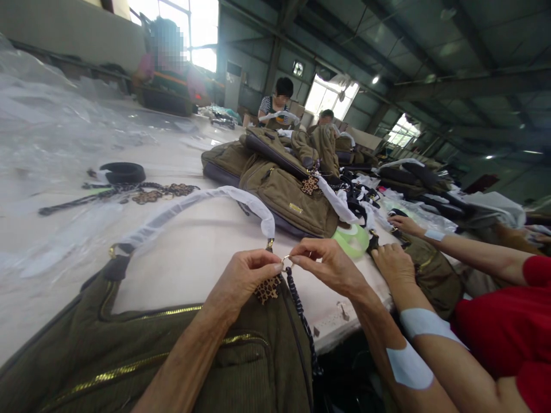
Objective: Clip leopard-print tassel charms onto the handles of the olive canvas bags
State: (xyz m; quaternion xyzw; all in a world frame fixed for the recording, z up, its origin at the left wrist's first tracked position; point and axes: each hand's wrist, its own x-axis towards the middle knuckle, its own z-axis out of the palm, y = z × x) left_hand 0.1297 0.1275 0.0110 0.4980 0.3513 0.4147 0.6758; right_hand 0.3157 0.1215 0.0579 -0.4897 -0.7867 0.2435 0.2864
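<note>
A dark green corduroy bag [172, 350] with gold zips lies in front of me, its handle [206, 198] wrapped in white. At the handle's right end, my left hand [245, 275] and my right hand [329, 261] pinch a small gold ring [287, 261] between their fingertips. A leopard-print charm [267, 289] hangs just below my left fingers. From beside the ring, a dark braided cord [299, 307] runs down the bag's right side.
Green bags [284, 195] are piled ahead. On the left of the table [172, 287] lie a black roll [123, 172], cords with charms [166, 192] and clear plastic. At right, a co-worker's hands [396, 264] touch another bag [434, 269]. People sit farther back.
</note>
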